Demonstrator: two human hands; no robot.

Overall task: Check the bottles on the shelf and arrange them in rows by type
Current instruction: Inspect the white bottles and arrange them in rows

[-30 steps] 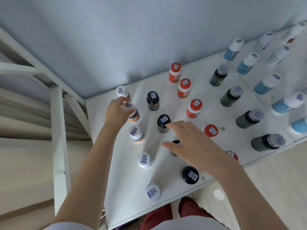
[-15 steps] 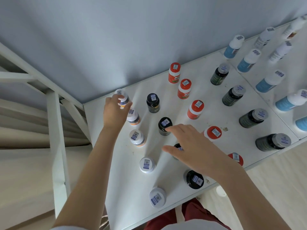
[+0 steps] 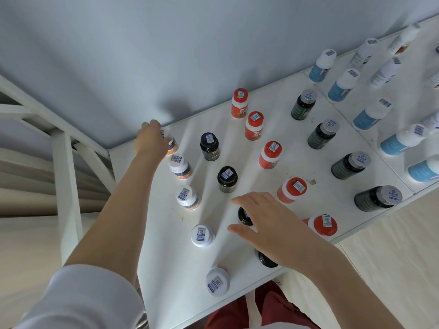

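- Step in hand: trueing up the two left-hand rows on the white shelf board (image 3: 171,269). The sort by type looks mostly done.
- Left hand (image 3: 152,138) is at the back corner near the wall. Its fingers are curled over the cap of the rearmost white-capped bottle with an orange band (image 3: 171,145) and clamped on it. The bottle is upright at the head of its row; I can't tell whether its base is on the board.
- Four more white-capped bottles (image 3: 187,197) run from it toward the front edge, a bit staggered.
- Right hand (image 3: 266,224) is over the third black-capped dark bottle (image 3: 242,216). Fingers are straight and spread, thumb and forefinger apart on either side of the cap, nothing pinched. Can't tell if the palm touches the cap.
- The black row's front bottle (image 3: 264,260) is half hidden under the right wrist, close to the shelf edge.
- Red-capped orange bottles (image 3: 270,154), grey-capped dark green bottles (image 3: 350,165) and white-capped blue bottles (image 3: 370,115) already stand in their own lines, well apart from both hands.
- Next move, my read: seat the rear white-capped bottle in line, then close the right hand on the black cap and nudge it into column.
- Keep the wrist high, since the front black bottle could go over the edge.
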